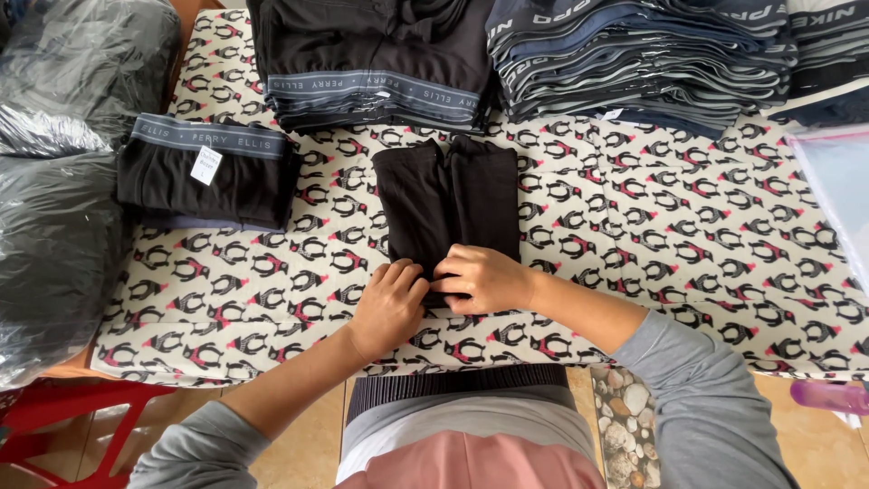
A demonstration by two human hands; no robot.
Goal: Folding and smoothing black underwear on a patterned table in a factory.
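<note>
Black garment (450, 195) lies folded on the penguin cloth (679, 235), its near edge pinched by left hand (389, 303) and right hand (480, 276), fingers closed on it

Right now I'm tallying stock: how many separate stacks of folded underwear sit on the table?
4: a small black stack at left, a black stack top centre, a grey-blue stack top right, and a cut-off one at far right.

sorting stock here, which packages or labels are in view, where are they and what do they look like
Paper tag: small white rectangle on the folded black garment at left.
Plastic bags: dark, shiny, bulging, far left edge.
Clear bag: flat, transparent, pink-edged, right edge.
Waistbands: grey printed strips on the folded stacks at the top.
</note>
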